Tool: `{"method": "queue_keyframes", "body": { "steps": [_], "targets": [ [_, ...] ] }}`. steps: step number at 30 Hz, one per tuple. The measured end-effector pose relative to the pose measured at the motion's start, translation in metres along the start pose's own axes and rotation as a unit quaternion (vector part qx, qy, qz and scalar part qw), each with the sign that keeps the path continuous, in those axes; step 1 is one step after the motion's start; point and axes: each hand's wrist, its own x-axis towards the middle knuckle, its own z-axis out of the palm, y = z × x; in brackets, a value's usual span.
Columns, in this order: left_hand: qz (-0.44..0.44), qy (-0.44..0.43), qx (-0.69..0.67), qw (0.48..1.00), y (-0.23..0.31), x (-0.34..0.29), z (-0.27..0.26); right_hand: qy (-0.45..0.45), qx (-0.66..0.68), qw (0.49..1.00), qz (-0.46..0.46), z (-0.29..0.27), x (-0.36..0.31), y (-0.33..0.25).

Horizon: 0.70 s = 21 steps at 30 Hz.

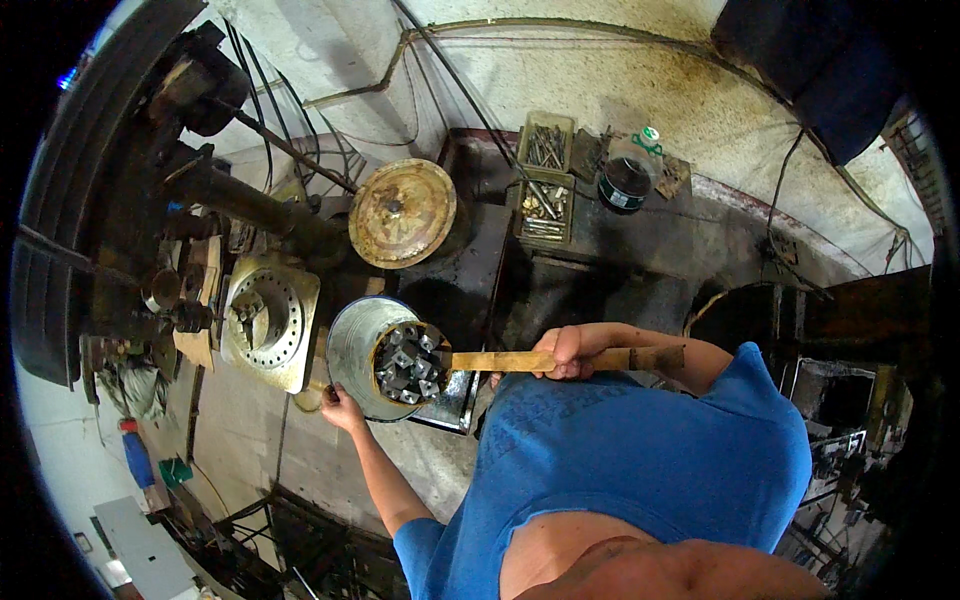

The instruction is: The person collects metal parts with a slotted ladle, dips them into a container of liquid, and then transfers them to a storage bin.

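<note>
My right hand (572, 352) is wrapped around the long flat wooden handle (500, 361) of a round scoop, close to my blue shirt. Small dark and shiny metal blocks (408, 362), several with holes, fill the scoop's bowl. The bowl sits over the mouth of a grey metal bucket (350, 340) and covers part of it. At the bucket's near-left rim, my left hand (342, 408) grips the edge with its fingers closed. What the bucket holds beneath the scoop is mostly hidden.
Left of the bucket is a drilling machine with a square plate and chuck (265, 320). A rusty round lid (403, 213) lies beyond it. Trays of metal bits (545, 208) and a dark-filled plastic jug (628, 175) stand at the back. More machinery (840, 400) is at right.
</note>
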Motion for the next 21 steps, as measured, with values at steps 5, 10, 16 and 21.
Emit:
{"method": "queue_keyframes", "body": {
  "steps": [5,10,16,21],
  "targets": [
    [-0.008,0.006,-0.002,1.000,-0.010,0.001,0.001,0.005,0.003,1.000,0.015,-0.004,0.002,0.002],
    [-0.018,0.007,-0.007,1.000,-0.015,0.002,0.003,-0.022,-0.001,1.000,-0.018,-0.009,0.004,0.007],
    [-0.006,0.008,-0.004,1.000,-0.008,0.000,0.000,-0.023,-0.012,1.000,-0.015,-0.008,0.003,0.005],
    [-0.011,0.003,0.058,0.998,0.012,-0.001,0.001,-0.012,-0.005,1.000,-0.006,-0.009,0.002,0.005]
  ]
}}
